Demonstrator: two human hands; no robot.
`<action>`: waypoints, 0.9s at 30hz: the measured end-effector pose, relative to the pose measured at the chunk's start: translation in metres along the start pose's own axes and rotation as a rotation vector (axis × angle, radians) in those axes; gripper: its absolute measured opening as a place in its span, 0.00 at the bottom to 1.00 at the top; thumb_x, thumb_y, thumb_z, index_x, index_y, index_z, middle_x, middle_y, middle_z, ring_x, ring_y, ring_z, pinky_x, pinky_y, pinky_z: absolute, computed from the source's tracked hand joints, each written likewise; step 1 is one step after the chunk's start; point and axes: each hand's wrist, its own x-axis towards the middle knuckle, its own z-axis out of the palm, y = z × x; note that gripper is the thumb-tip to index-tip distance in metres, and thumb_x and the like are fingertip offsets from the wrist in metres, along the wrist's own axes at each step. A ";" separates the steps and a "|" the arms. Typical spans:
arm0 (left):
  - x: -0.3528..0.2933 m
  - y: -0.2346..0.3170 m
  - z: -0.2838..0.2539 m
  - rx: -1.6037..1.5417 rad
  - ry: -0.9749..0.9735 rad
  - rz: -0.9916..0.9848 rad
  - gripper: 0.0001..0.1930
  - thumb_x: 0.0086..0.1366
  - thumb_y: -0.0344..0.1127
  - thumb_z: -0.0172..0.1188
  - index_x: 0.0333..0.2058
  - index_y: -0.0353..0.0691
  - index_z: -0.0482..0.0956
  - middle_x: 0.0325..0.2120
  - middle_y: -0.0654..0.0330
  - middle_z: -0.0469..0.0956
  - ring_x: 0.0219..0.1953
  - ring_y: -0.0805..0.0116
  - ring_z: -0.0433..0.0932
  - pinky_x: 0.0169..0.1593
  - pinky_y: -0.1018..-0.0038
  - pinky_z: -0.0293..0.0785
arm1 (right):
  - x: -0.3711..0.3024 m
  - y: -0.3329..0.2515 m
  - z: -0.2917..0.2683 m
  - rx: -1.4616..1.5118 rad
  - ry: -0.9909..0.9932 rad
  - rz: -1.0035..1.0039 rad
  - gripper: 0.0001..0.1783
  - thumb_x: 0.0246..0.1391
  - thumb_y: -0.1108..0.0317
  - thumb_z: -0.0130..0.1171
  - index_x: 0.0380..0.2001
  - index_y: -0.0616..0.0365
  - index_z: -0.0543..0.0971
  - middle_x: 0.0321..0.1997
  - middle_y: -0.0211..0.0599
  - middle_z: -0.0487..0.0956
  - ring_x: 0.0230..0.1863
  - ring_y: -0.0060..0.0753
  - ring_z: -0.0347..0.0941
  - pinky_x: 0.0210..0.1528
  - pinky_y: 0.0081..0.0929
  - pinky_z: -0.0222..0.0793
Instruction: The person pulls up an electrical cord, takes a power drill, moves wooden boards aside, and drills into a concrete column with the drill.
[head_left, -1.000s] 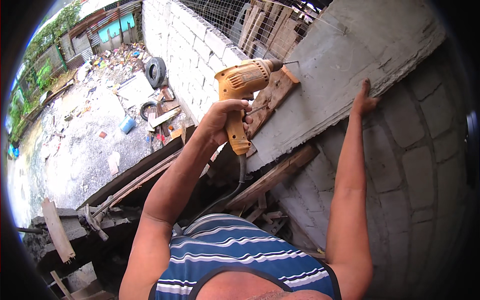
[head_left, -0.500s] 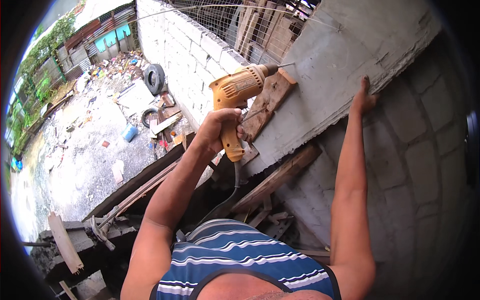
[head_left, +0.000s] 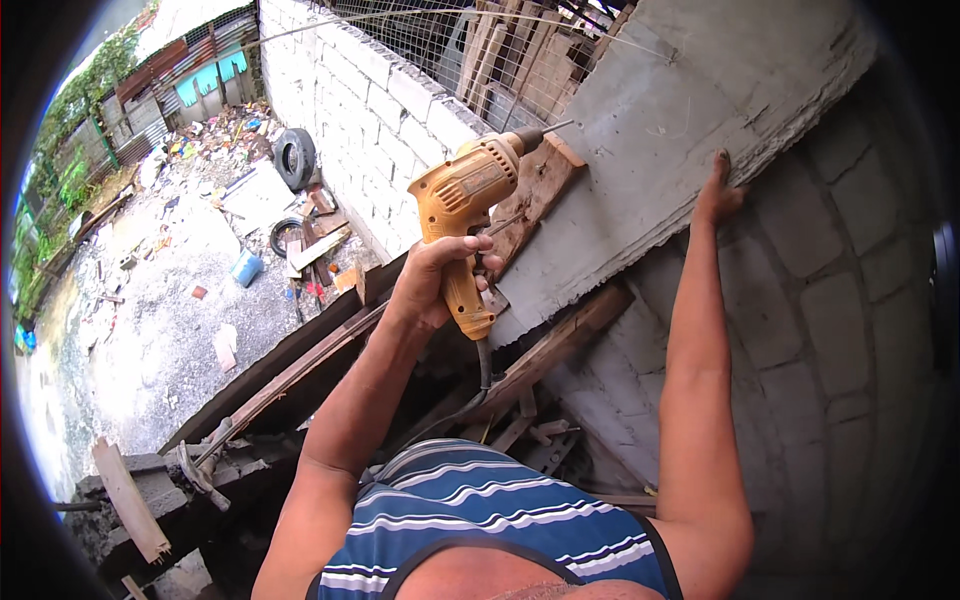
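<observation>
Shift since the earlier frame: I see the power drill [head_left: 465, 190] sitting lower, its nose tipped further upward; the whole view has slid a little, and the right grip stays at the panel's edge.
Left grip [head_left: 430, 285]: closed around the drill's handle, thumb and fingers near the trigger.
Slim rod [head_left: 508, 224]: beside those fingers; I cannot tell whether they hold it.
Yellow drill: raised in front of the grey panel [head_left: 650, 170], bit [head_left: 560, 126] pointing up and right; whether its tip touches the panel, I cannot tell.
Cord [head_left: 484, 370]: drops from the handle's base toward the striped tank top [head_left: 480, 500].
Right grip [head_left: 715, 205]: at the panel's rough lower edge, thumb up; I cannot tell how far its fingers close.
Wooden board [head_left: 540, 190]: against the panel, just below the drill's nose in my view.
Right side: dark block wall [head_left: 815, 330] under the panel.
Left side: white block wall [head_left: 360, 90], tyre [head_left: 294, 160] and blue container [head_left: 245, 267] on the littered ground; claw hammer [head_left: 203, 478] on rubble nearer me.
</observation>
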 end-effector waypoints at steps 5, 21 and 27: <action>0.002 0.000 -0.004 -0.015 0.013 0.033 0.22 0.63 0.32 0.62 0.54 0.33 0.71 0.38 0.59 0.81 0.36 0.65 0.84 0.30 0.74 0.82 | -0.005 -0.009 -0.002 0.068 0.003 -0.011 0.49 0.47 0.35 0.71 0.48 0.79 0.74 0.48 0.65 0.80 0.49 0.59 0.79 0.50 0.44 0.75; 0.015 -0.011 -0.009 -0.033 -0.012 -0.016 0.22 0.63 0.33 0.63 0.54 0.32 0.71 0.40 0.58 0.80 0.37 0.64 0.83 0.30 0.74 0.82 | -0.005 -0.010 -0.001 -0.013 -0.053 0.085 0.46 0.49 0.39 0.71 0.47 0.79 0.74 0.47 0.64 0.81 0.49 0.58 0.80 0.50 0.43 0.75; 0.012 -0.012 -0.009 -0.050 -0.006 0.006 0.21 0.63 0.33 0.63 0.53 0.32 0.72 0.39 0.58 0.81 0.37 0.64 0.83 0.30 0.72 0.82 | -0.002 0.002 -0.002 0.088 -0.049 0.026 0.47 0.48 0.37 0.70 0.47 0.79 0.74 0.48 0.66 0.80 0.49 0.59 0.80 0.50 0.44 0.74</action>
